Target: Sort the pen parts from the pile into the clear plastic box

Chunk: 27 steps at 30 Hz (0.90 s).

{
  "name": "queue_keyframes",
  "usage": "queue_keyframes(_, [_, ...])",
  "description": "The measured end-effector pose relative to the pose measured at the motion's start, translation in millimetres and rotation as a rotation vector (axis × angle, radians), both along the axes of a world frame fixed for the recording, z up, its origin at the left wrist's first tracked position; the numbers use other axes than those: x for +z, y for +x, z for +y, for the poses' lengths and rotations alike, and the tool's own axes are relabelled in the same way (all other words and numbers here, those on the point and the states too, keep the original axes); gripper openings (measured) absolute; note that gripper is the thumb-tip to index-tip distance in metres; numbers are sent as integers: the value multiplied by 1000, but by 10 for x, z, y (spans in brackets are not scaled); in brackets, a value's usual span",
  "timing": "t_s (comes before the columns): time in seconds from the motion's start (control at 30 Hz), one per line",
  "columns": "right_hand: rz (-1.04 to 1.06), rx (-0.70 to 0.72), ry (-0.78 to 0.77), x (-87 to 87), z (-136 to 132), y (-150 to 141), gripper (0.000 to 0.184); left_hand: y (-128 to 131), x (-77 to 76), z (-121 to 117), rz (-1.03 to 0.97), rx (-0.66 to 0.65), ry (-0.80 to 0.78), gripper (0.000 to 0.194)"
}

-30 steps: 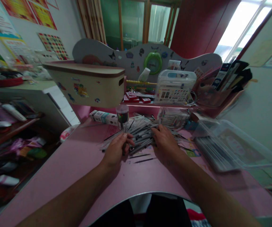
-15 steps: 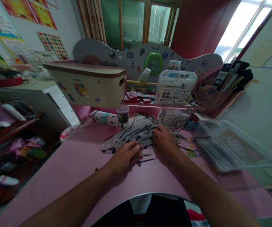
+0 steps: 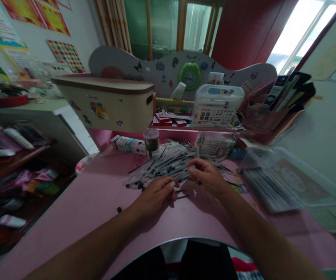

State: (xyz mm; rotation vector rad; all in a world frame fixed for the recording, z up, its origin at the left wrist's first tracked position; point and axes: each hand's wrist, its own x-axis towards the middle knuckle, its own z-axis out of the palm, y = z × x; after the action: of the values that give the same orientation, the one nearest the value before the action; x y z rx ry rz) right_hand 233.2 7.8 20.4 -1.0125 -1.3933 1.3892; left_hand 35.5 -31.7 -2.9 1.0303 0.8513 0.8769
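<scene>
Head view: my L hand (image 3: 158, 191) was low at the near side of the pen pile (image 3: 168, 161), thumb narrow against curled fingers; couldn't tell if they gripped a pen. My R hand (image 3: 210, 178) was just right of it, thumb and forefinger nearly together, maybe on smth thin, but too blurred to say. The pile lay just beyond both sets of fingers, pens crossing every which way.

Main risk, I'd say: pulling one pen w/ others on top could make the heap slide toward my fingers. Thin dark refills (image 3: 182, 196) lay just nearside of the L fingertips, so a dropped wrist could roll them. Small dark bit (image 3: 119, 210) sat left of my L fingers, near the forearm; a sleeve-less sweep could flick it off.

Room: the pink tabletop (image 3: 92, 217) ran left of my fingers and back toward me, to its curved front edge (image 3: 185, 238); anything rolling that way could drop. Beyond the fingers, left of the heap's far side, the lidded jar (image 3: 151, 146) limited reach. Well right, the clear box (image 3: 325, 204) blocked wide R-elbow swings.
</scene>
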Motion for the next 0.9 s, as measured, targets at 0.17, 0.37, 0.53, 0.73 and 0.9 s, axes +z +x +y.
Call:
queue_keyframes(0.17, [-120,16,27,-18,-23,1,24,-23,16,2,155,-33,139,23])
queue_keyframes(0.37, [-288,49,157,-8,-94,-65,24,-86,106,-7,473,-31,440,32])
queue_keyframes(0.53, [-278,-11,210,-93,-137,-141,24,-87,152,18,539,29,519,26])
queue_keyframes(0.73, [-153,-33,121,-216,-135,-217,24,-48,146,31,597,73,537,23])
queue_keyframes(0.9, [-168,-45,112,-159,-158,-251,23,-46,129,39,596,112,536,21])
